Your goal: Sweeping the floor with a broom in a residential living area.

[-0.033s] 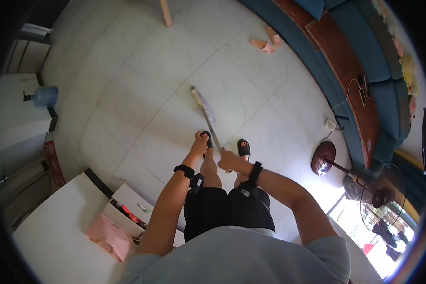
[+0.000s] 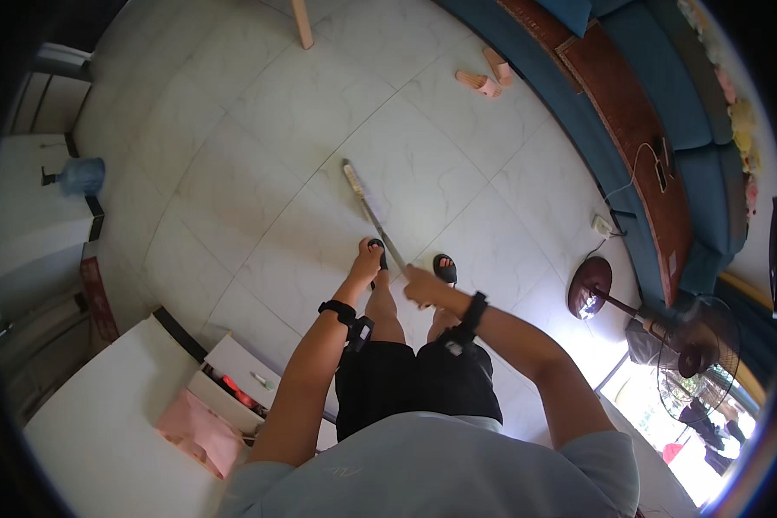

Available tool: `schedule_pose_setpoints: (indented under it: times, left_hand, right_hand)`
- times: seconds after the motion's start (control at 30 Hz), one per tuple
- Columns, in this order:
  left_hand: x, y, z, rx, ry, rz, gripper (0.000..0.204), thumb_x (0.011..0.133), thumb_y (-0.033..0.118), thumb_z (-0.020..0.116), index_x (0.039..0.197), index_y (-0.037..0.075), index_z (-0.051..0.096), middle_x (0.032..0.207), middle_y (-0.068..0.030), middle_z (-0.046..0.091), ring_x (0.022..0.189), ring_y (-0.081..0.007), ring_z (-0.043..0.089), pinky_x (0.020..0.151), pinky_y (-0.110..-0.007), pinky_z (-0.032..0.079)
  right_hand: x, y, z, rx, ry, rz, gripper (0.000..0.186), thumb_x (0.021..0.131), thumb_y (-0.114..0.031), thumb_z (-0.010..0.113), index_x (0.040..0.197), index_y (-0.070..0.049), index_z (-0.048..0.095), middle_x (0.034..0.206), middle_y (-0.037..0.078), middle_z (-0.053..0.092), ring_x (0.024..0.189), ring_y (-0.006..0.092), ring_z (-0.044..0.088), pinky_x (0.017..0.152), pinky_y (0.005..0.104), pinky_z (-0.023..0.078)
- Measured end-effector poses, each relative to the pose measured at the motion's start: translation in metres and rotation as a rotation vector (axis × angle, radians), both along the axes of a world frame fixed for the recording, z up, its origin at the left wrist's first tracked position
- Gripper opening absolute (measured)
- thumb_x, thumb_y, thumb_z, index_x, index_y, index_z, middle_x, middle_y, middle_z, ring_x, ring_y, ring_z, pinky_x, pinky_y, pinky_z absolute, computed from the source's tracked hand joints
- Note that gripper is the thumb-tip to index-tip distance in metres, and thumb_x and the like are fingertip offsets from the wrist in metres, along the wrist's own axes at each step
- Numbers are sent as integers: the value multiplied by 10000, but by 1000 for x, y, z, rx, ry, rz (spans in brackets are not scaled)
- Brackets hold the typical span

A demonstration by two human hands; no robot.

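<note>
My right hand (image 2: 425,286) is closed round the lower end of a long grey stick with a pale, smeared head and a dark tip (image 2: 354,179). The stick slants up and to the left over the floor. Its head looks like a duster, but motion blur hides the detail. My left hand (image 2: 370,255) is held beside the stick, above my left sandal (image 2: 376,249). Its fingers are curled in, and whatever they may hold is hidden. A black strap with a small device circles each wrist.
Pale tiles (image 2: 259,173) cover the floor. A standing fan (image 2: 698,358) is at right, beside the blue sofa (image 2: 617,186) with its brown mat. Pink slippers (image 2: 479,82) lie ahead. At left are a white cabinet (image 2: 112,414), an open drawer (image 2: 237,371) and a blue bottle (image 2: 83,176).
The stick's head has swung slightly left, and my right hand has shifted a little to the right with it. My left hand is nearly in the same place.
</note>
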State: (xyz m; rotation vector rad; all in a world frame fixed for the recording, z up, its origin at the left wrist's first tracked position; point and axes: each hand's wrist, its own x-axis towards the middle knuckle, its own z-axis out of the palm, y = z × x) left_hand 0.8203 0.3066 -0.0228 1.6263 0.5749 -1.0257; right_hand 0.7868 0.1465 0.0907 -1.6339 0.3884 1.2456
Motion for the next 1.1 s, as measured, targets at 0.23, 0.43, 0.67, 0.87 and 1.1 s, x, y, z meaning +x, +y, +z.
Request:
schedule_pose_setpoints:
  times: [0.23,0.43,0.67,0.87,1.1]
  left_hand:
    - [-1,-26,-10,-38,-215,-184,588,823,302,423,1331,79,230,1108,-251,470,927,-357,522,803,-387,418]
    - [-13,-37,10,40,-367,-405,605,838,299,423,1339,81,163,886,-193,575,832,-357,561,748,-395,426]
    - [-20,-6,-25,81,-869,-758,233,758,104,520,974,17,512,1187,-274,410,919,-430,522,793,-411,435]
    - [-24,34,-43,-174,-278,-173,153,711,31,541,857,-14,529,1266,-292,283,1029,-434,467,814,-418,447]
    - [-13,30,-21,-136,-236,-181,444,698,-9,522,1135,21,450,1239,-283,324,890,-384,563,695,-359,501]
  right_hand:
    - [3,-60,52,-97,142,-351,303,678,1,570,975,48,531,592,48,435,420,96,387,352,232,295]
    - [-16,-36,53,-196,147,-573,449,702,-40,559,1103,47,379,699,136,499,546,252,577,458,347,468]
    - [3,12,-44,-359,-225,767,380,715,-105,552,1052,24,434,693,173,566,579,289,601,443,359,455]
    - [5,70,-22,-148,-58,568,525,685,-58,562,1139,60,327,688,187,583,597,253,613,428,301,443]
    - [9,49,-17,150,342,-199,207,688,-84,574,828,11,453,566,60,453,445,149,482,374,272,378]
